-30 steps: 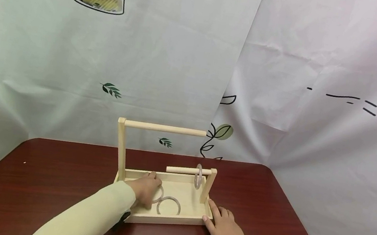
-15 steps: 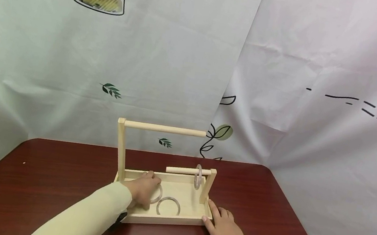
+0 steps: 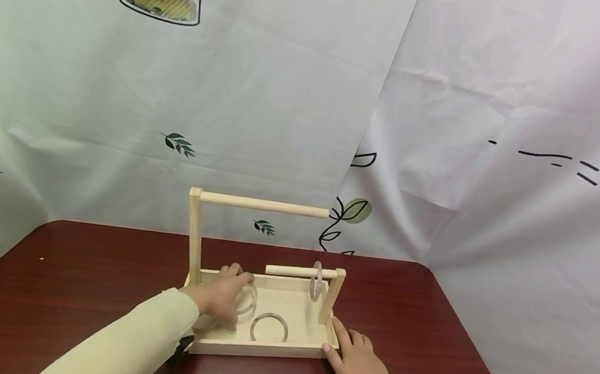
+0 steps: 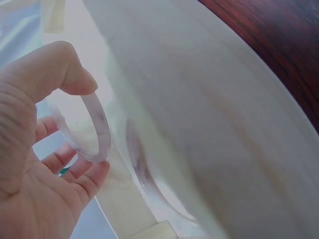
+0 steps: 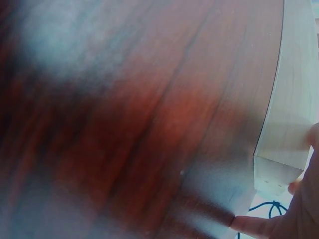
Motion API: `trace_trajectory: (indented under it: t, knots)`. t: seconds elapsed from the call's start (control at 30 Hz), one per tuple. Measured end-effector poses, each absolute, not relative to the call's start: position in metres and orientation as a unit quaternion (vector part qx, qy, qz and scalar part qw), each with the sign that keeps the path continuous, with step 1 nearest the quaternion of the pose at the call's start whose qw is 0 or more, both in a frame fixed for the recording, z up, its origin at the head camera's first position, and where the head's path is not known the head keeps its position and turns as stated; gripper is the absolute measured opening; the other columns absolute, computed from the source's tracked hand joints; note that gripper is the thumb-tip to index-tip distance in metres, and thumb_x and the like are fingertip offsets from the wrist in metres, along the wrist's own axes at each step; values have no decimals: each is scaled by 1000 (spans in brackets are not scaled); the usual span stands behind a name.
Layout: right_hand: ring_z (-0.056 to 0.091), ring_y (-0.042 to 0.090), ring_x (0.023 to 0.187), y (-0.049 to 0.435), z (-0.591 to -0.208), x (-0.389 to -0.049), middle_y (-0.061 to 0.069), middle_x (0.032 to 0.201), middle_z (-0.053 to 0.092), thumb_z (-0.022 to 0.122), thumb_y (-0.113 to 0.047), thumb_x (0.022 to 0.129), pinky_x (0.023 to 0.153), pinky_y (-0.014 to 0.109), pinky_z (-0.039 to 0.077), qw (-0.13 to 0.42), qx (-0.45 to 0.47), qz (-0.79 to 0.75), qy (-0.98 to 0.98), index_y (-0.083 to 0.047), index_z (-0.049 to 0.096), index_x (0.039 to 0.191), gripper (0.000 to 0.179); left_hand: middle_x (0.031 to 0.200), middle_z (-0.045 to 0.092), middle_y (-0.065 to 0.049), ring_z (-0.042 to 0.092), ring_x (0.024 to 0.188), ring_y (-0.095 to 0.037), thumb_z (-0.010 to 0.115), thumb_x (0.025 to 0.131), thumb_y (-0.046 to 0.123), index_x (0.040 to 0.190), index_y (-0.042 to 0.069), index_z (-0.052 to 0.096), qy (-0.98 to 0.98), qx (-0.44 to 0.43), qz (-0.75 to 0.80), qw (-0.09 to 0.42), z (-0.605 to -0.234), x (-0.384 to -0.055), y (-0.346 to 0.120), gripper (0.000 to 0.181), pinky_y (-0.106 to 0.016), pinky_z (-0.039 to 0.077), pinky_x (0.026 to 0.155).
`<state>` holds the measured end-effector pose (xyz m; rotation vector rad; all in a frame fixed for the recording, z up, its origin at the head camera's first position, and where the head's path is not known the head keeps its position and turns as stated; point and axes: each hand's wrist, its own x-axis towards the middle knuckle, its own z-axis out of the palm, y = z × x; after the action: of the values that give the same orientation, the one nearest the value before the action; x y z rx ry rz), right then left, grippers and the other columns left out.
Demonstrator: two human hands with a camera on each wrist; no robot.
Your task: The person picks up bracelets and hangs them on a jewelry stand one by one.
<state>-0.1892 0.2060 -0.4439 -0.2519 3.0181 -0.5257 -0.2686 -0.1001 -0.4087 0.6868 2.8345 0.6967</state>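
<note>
My left hand (image 3: 220, 298) is over the left part of a pale wooden tray stand (image 3: 229, 348). It pinches a pale, translucent bangle (image 4: 103, 130) between thumb and fingertips, tilted upward in the left wrist view. A second bangle (image 3: 286, 327) lies on the tray floor to the right of that hand. On the short right-hand bar (image 3: 290, 271) hangs a third bangle (image 3: 315, 289). My right hand (image 3: 360, 365) rests against the tray's front right corner, fingers along the end wall. In the right wrist view only part of that hand (image 5: 299, 214) shows beside the tray.
A taller post (image 3: 192, 239) at the tray's left end carries a long bar (image 3: 262, 205) reaching right. The dark red wooden table (image 3: 89, 272) lies beneath. Behind it hangs a pale printed cloth (image 3: 267, 92).
My left hand has shifted slightly left and up, and the bangle in its fingers has come up with it. The right hand and the tray stand stay in place.
</note>
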Motion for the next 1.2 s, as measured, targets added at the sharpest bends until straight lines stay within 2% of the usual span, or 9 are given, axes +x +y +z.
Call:
trace_trajectory:
  t: [0.27, 0.6, 0.93, 1.2]
  knots:
    - [41, 46, 126, 208, -445, -190, 25, 133, 48, 44, -52, 98, 87, 60, 44, 40, -81, -169, 981, -17, 36, 150, 63, 115, 44, -18, 39, 101, -32, 79, 52, 0, 132, -2, 48, 928, 250, 273, 38, -406, -266, -105, 86, -45, 42, 82]
    - [41, 47, 126, 207, -442, -190, 25, 133, 48, 45, -50, 99, 88, 60, 44, 41, -80, -170, 981, -16, 36, 150, 62, 116, 43, -17, 38, 107, -33, 71, 53, 0, 127, 3, 50, 914, 244, 323, 11, -400, -263, -112, 77, -46, 40, 83]
    - [42, 46, 126, 207, -442, -189, 24, 131, 48, 45, -50, 98, 88, 60, 44, 37, -80, -169, 982, -16, 36, 150, 63, 126, 42, -19, 40, 118, -34, 69, 56, 1, 135, 3, 45, 908, 209, 362, -2, -397, -262, -115, 83, -45, 44, 84]
    - [42, 47, 125, 205, -442, -188, 25, 131, 49, 45, -50, 98, 88, 60, 44, 34, -82, -172, 981, -15, 36, 150, 63, 121, 43, -17, 46, 106, -27, 70, 56, 2, 131, 3, 48, 892, 196, 408, -12, -396, -257, -112, 78, -38, 44, 83]
